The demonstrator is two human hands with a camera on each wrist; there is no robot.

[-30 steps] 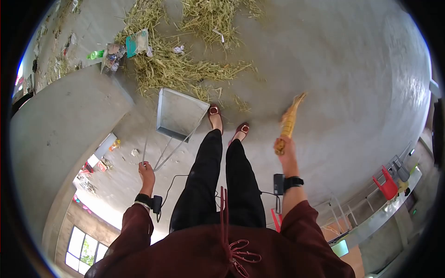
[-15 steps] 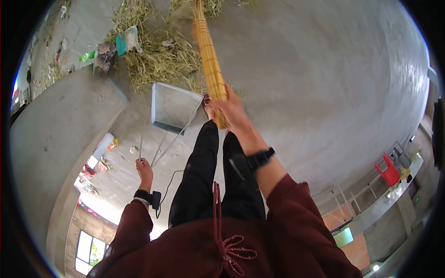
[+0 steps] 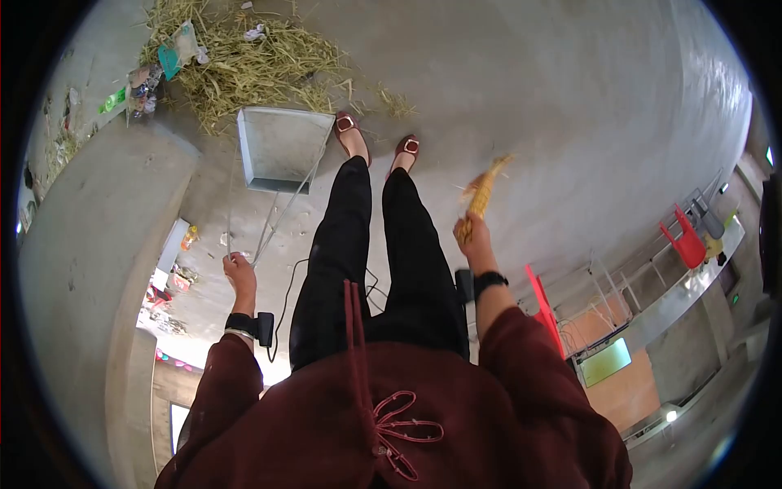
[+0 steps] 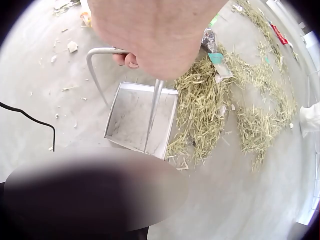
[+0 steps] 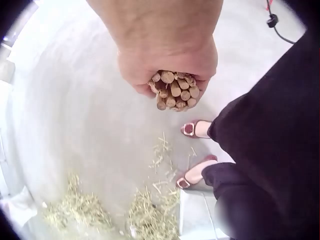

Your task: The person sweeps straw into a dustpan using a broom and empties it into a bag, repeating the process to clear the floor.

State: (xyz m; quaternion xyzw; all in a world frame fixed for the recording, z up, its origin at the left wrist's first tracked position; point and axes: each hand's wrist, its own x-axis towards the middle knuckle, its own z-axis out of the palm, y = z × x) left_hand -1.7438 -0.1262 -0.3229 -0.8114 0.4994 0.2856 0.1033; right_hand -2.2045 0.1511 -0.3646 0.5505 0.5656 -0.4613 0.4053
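Note:
My left hand [image 3: 240,277] grips the thin metal handle of a dustpan [image 3: 281,151]. The pan sits on the floor beside the left shoe, its wide side toward the straw, and only a little dust shows inside it. Out to the right of the legs, my right hand [image 3: 475,236] holds a yellow broom [image 3: 484,196] of bound stalks by its butt end. In the right wrist view the cut stalk ends [image 5: 175,90] poke out of the fist. A heap of loose straw [image 3: 252,77] lies just beyond the pan.
Crumpled wrappers and a teal-and-white packet [image 3: 169,61] lie in the straw at left. A curved grey wall [image 3: 90,261] rises along the left side. Toward the far right stand a red chair [image 3: 686,236] and a metal-framed table [image 3: 652,301].
My right hand swung the broom up and left over the straw's edge, then back out to the right. The left hand kept hold of the dustpan handle. The head view has shifted.

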